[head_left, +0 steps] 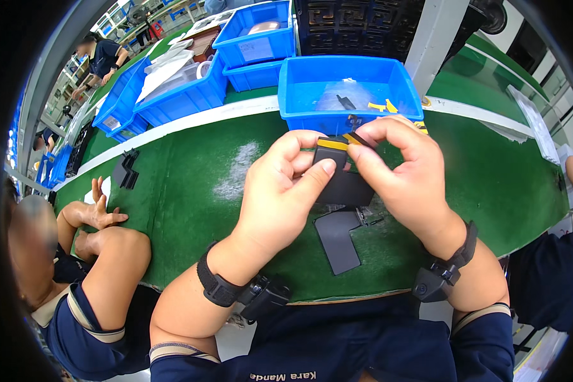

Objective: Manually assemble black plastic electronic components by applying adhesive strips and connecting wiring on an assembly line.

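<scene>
My left hand (270,184) grips a flat black plate (350,189) with its thumb on top and its fingers behind. A yellow strip (332,145) crosses the plate's upper end. Close beside that end, the thumb and forefinger of my right hand (410,175) pinch a small dark piece with a yellow edge (356,138). Whether this piece is joined to the plate I cannot tell, as my fingertips cover part of it. Below my hands, a black L-shaped plate (340,242) lies flat on the green tabletop (274,267), with small dark bits by its upper right edge.
Just beyond my hands stands a blue bin (315,121) holding yellow strips (385,106) and a dark piece. More blue bins (181,99) line the far left. A co-worker's hand (102,210) rests near stacked black plates (127,169). White powder (237,172) marks the table.
</scene>
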Tool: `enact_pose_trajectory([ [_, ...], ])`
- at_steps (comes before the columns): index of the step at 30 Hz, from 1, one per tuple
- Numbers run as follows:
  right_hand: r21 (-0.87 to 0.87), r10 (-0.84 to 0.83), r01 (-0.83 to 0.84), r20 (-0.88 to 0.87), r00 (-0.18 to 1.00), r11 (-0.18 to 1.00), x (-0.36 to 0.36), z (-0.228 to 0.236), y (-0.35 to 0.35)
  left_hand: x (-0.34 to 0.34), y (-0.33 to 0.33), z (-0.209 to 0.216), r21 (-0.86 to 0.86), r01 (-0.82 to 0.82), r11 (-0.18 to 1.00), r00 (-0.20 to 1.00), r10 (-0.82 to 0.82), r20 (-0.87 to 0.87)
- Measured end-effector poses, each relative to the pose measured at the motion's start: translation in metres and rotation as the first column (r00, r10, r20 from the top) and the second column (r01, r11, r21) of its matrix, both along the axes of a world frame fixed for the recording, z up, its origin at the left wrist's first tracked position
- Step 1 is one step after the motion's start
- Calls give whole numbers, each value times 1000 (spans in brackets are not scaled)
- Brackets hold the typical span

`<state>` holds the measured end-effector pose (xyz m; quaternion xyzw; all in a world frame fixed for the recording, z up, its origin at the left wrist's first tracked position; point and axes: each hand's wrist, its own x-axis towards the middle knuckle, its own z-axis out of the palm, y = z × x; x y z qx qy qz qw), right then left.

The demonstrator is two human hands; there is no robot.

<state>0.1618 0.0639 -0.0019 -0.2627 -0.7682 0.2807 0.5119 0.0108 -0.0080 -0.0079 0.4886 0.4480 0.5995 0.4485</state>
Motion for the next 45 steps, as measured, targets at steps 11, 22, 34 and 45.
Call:
enact_pose_trajectory([
  [11,555,-376,324,-21,926,766,11,4,36,-4,3,-2,-56,-22,998,999,24,30],
  [22,301,-97,15,261,960,954,11,8,9,-6,3,-1,-43,8,999,994,-3,109],
  [34,-400,162,-208,-146,976,893,4,-3,7,-4,2,-2,-39,27,999,993,-22,112],
  [45,-125,94,-87,56,994,988,1,0,3,-5,3,-3,-30,-35,999,999,36,36],
])
